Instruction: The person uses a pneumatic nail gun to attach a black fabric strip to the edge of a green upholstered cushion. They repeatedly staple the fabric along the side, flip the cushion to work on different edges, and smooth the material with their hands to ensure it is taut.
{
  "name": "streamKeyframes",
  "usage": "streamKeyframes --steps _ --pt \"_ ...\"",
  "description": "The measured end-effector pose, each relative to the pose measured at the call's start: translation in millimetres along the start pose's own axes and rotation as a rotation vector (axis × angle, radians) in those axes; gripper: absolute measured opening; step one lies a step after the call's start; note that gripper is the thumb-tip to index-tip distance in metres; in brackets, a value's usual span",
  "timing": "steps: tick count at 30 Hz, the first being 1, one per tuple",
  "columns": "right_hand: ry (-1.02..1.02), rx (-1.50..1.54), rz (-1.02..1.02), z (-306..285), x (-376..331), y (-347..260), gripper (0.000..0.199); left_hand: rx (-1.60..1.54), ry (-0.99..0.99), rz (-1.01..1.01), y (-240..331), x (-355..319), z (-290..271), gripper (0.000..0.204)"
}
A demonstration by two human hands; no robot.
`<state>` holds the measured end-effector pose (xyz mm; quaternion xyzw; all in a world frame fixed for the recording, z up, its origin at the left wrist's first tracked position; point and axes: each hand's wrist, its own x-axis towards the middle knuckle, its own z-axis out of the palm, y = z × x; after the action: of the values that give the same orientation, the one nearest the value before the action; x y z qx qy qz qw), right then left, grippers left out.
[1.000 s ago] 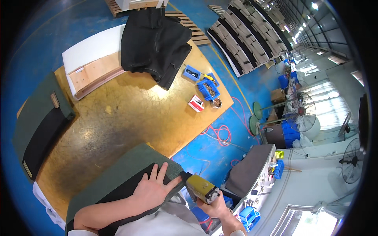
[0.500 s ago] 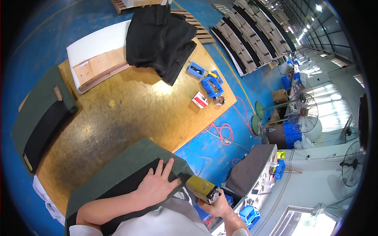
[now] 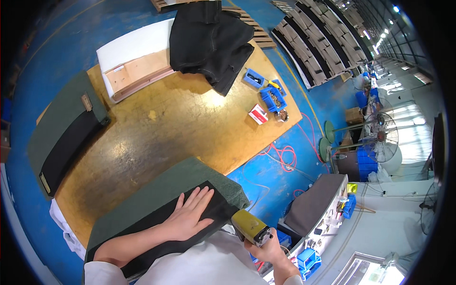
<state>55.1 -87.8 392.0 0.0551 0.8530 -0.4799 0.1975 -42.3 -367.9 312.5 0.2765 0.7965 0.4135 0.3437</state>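
A dark green upholstered piece (image 3: 180,173) with black cloth (image 3: 216,204) along its near side leans across the table's near edge, against my body. My left hand (image 3: 190,219) lies flat on the black cloth, fingers stretched out, holding nothing. At the piece's right end, my right hand (image 3: 268,248) is wrapped around a yellow staple gun (image 3: 248,224). Its front meets the black cloth near the corner; whether the nose touches is hidden.
On the worn wooden table (image 3: 166,128) lie another green-and-black upholstered piece (image 3: 66,128), a white padded wooden frame (image 3: 135,57), black fabric (image 3: 209,47), blue bins (image 3: 273,99) and a red-white box (image 3: 258,114). Red hose (image 3: 285,156) coils on the blue floor.
The view has shifted, so the table sits farther right. My left hand has slid left along the black cloth and flattened. The staple gun stays at the right end.
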Motion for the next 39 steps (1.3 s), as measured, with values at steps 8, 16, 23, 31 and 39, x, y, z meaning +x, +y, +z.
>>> streamKeyframes --steps 8,16,23,31,39 --pt "-0.085 -0.045 0.016 21.5 -9.3 -7.7 0.029 0.053 0.009 0.031 -0.2 -0.5 1.1 0.086" --pt "-0.104 -0.184 -0.136 38.1 -12.7 -25.4 0.051 -0.159 -0.048 0.184 -21.8 -11.2 -5.0 0.091" --pt "-0.079 -0.066 -0.024 57.8 -28.1 -40.3 0.053 -0.100 -0.113 0.033 -52.3 -102.5 -9.9 0.079" --pt "-0.083 -0.095 -0.035 83.4 -44.5 -36.9 0.044 -0.035 -0.030 0.046 -40.9 -104.4 -0.2 0.086" --pt "-0.189 -0.212 -0.147 104.6 -45.4 -57.0 0.057 0.040 -0.026 0.085 -41.5 -103.7 4.0 0.103"
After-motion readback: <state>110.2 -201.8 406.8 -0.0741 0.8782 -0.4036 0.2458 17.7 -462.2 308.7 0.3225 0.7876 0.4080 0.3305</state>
